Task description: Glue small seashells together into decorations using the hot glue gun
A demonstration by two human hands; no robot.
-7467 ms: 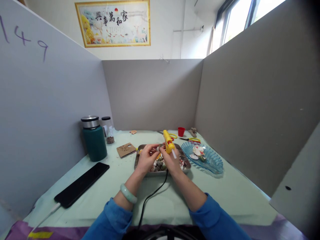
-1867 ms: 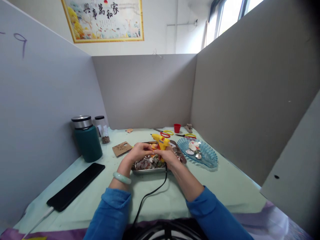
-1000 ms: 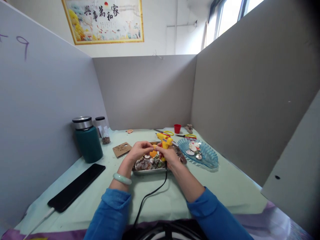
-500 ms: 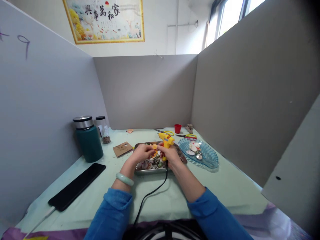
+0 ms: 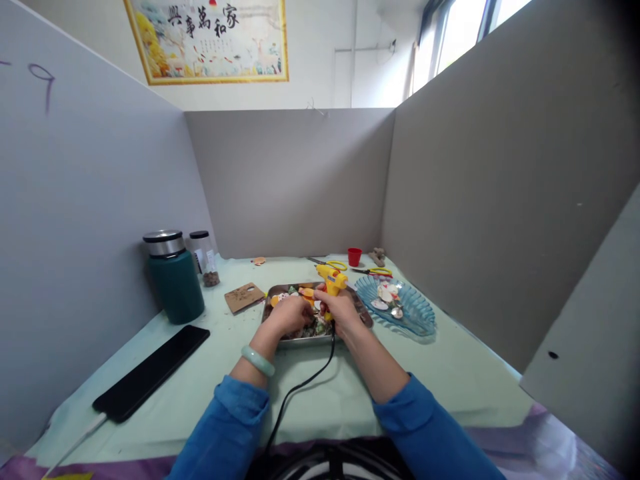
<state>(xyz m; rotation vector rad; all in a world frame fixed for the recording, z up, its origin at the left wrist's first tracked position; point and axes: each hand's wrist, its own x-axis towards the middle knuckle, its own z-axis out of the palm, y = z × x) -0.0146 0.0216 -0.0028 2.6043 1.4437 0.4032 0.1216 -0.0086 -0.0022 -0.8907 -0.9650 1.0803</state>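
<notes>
My right hand (image 5: 341,314) is closed round the grip of a yellow hot glue gun (image 5: 330,279), its nozzle pointing left over a steel tray (image 5: 361,312) of shells and small pieces. A black cord (image 5: 300,388) runs from the gun toward me. My left hand (image 5: 289,313), a pale green bangle on its wrist, is curled low over the tray's contents, fingers bent down among the pieces. Whatever the fingers pinch is too small to make out. An orange piece (image 5: 306,292) lies just beyond that hand, near the gun's tip.
A blue glass shell-shaped dish (image 5: 406,313) with shells sits right of the tray. At the left stand a green flask (image 5: 173,277), a small jar (image 5: 204,258), a brown card (image 5: 244,297) and a black phone (image 5: 150,372). Scissors (image 5: 373,271) and a red cup (image 5: 355,256) lie at the back. Grey partitions enclose three sides.
My left hand has dropped from in front of the gun's nozzle down into the tray's pieces. The glue gun has stayed in my right hand, tilting only slightly.
</notes>
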